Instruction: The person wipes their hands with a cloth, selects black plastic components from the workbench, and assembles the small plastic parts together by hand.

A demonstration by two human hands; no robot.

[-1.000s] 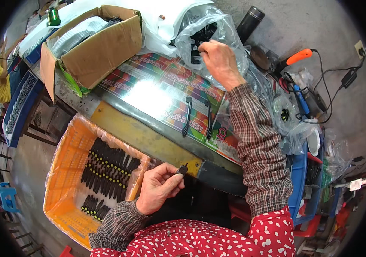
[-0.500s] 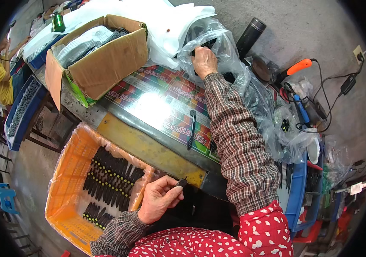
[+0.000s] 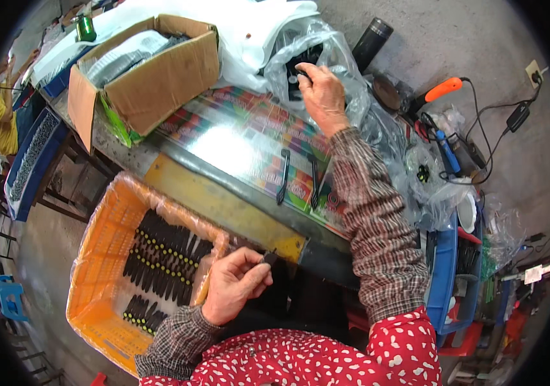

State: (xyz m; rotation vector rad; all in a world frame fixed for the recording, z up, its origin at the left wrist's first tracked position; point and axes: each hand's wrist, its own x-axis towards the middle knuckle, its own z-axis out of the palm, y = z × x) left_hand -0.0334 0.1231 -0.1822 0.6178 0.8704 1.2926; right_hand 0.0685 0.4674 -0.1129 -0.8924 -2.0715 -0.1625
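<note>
My left hand (image 3: 233, 283), low at the crate's right rim, pinches a small black part (image 3: 270, 257) with a thin tip between thumb and fingers. My right hand (image 3: 324, 93) is raised at the mouth of a clear plastic bag (image 3: 336, 51) with dark pieces inside. Its thumb and forefinger are closed, with something dark at the tips too small to make out. Two slim black pieces (image 3: 284, 177) lie apart on the patterned table top (image 3: 223, 145). Rows of black parts with yellow-green dots (image 3: 165, 254) fill much of the lined orange crate (image 3: 101, 257).
An open cardboard box (image 3: 165, 74) stands at the back left. Behind the bag is a black cylinder (image 3: 373, 42). An orange-handled tool (image 3: 443, 90) with a cable lies to the right, above a blue bin (image 3: 445, 276). Far left, another person in yellow (image 3: 0, 125) is partly visible.
My right hand has drawn back from inside the bag toward its rim, slightly right and up. The left hand keeps its pinch on the black part. The view has shifted slightly.
</note>
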